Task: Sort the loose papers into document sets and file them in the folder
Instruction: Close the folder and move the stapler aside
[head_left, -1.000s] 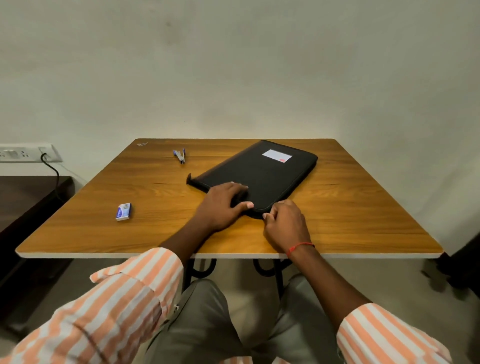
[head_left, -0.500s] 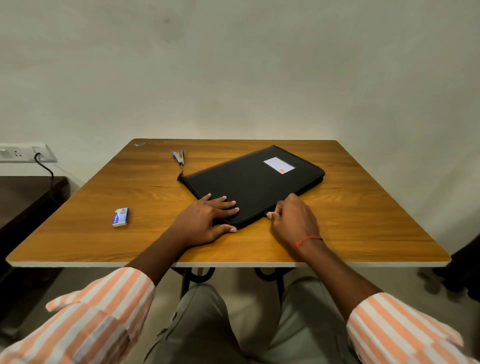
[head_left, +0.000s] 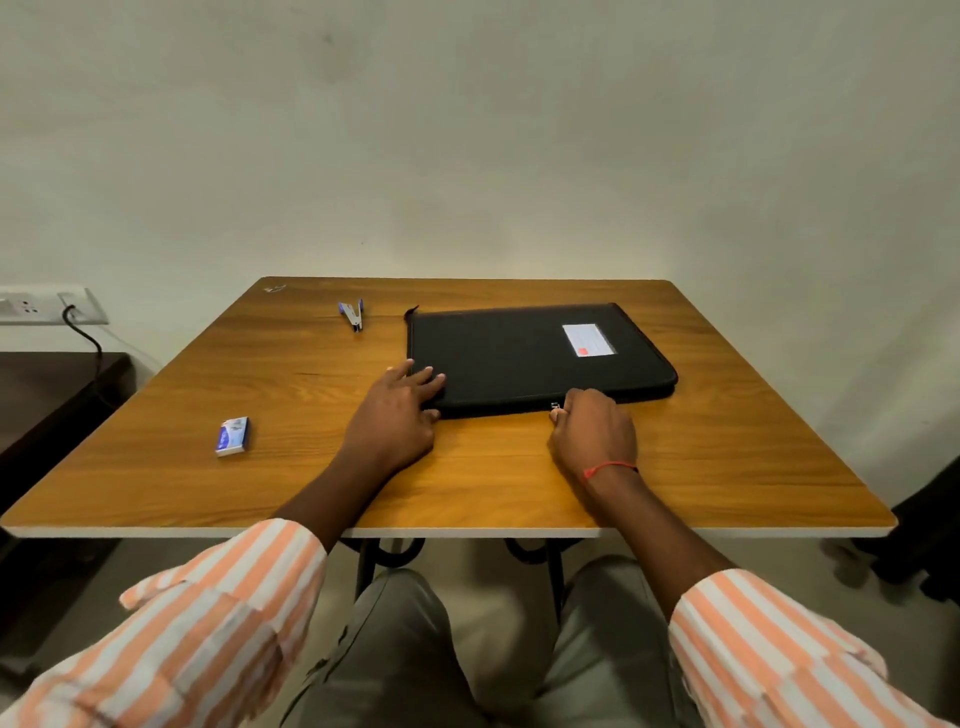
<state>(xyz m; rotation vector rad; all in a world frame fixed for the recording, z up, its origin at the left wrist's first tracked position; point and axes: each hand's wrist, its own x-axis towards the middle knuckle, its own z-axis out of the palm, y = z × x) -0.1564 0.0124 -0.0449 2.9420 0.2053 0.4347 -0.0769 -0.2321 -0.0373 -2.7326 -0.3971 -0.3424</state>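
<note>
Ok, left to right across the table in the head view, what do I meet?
Small blue box, stapler, left hand, right hand pinching the zip pull; the black folder spans both hands, so it's left out.

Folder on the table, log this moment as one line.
folder: closed, flat on table | left hand: presses its near-left corner | right hand: pinches zipper pull

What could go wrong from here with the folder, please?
The left hand presses only the near-left corner of the folder, so it may swivel on the smooth table when the right hand tugs the zip pull it pinches. A swinging folder could knock the stapler lying off its far-left corner. The pull is small, so the pinch might slip.
</note>
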